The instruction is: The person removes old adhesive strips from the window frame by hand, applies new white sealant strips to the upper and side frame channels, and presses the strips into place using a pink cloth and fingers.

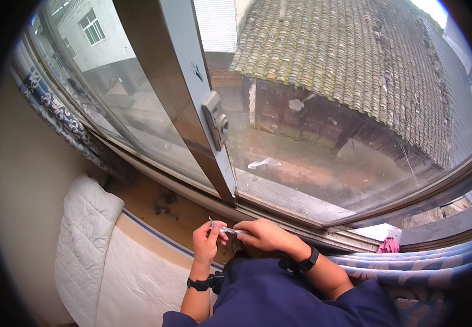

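My left hand [206, 241] and my right hand [266, 234] are close together in front of the window sill. Between them stretches a narrow whitish strip [229, 230], thin and slightly shiny; its exact kind is too small to make out. The left thumb and fingers pinch one end, where a short thin tip sticks up above the hand. The right thumb and fingers are closed on the other end. Dark bands circle both wrists. Just beyond the hands stands the sliding window's frame [184, 92], with a grey latch [215, 121] on its upright.
A bed with a white sheet [137, 272] and a folded white quilt [83, 240] lies to the left. Patterned blue curtains [61, 114] hang at the left, with more [410, 264] at the right. A pink cloth [388, 245] rests by the right window edge. Dark debris [165, 203] lies beyond the bed.
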The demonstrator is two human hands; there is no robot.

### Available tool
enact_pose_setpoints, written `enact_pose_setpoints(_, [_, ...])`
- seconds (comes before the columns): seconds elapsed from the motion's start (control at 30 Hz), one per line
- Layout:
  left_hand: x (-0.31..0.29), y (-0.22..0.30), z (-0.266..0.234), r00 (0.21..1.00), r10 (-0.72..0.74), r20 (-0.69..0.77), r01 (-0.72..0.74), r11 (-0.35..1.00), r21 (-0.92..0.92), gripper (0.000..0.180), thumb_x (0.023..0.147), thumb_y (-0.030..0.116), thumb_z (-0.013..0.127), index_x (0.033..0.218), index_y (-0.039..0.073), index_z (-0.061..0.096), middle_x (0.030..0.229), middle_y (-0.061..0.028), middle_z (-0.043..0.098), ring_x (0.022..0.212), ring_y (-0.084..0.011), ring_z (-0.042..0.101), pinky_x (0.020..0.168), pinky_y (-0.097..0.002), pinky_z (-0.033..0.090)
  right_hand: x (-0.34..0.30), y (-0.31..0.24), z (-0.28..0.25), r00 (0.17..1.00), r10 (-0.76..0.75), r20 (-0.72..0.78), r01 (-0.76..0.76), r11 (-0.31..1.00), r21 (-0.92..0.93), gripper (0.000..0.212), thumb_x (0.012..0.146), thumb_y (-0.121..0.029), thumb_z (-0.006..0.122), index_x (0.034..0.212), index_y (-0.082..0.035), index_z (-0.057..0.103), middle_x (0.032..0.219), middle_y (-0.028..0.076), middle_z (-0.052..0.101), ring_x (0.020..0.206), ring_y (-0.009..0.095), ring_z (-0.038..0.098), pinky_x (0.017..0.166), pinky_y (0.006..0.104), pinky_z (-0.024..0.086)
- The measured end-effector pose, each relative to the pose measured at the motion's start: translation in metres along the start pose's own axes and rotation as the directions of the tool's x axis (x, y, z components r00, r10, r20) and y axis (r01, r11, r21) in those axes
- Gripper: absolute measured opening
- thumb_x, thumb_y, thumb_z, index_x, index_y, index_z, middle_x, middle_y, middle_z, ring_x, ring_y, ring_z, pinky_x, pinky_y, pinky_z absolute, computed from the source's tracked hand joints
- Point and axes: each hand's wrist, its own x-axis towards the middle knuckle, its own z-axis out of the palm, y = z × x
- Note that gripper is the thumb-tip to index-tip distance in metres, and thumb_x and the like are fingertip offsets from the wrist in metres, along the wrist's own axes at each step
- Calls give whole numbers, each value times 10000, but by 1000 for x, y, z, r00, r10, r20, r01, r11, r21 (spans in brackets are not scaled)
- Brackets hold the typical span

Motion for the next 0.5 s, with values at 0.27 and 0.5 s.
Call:
enact_pose_setpoints(0.27, [4,-12,-29,921,-300,250,356,906,-226,308,1026,219,401,1140,10,596,1013,-121,659,885,-224,663,770,-357,547,46,-25,30,855,-431,-289,363,895,-260,153,904,-179,646,984,-48,644,1044,144,616,968,336,602,858,393,501])
enact_pose_setpoints(0.5, [-4,-24,-67,804,-196,561,579,470,-666,429,948,267,366,1180,-21,583,1150,-158,638,1134,-305,571,1016,-441,414,70,-3,59,813,-580,62,551,729,-407,268,905,-190,617,1120,-30,603,853,93,626,740,284,638,627,370,534])
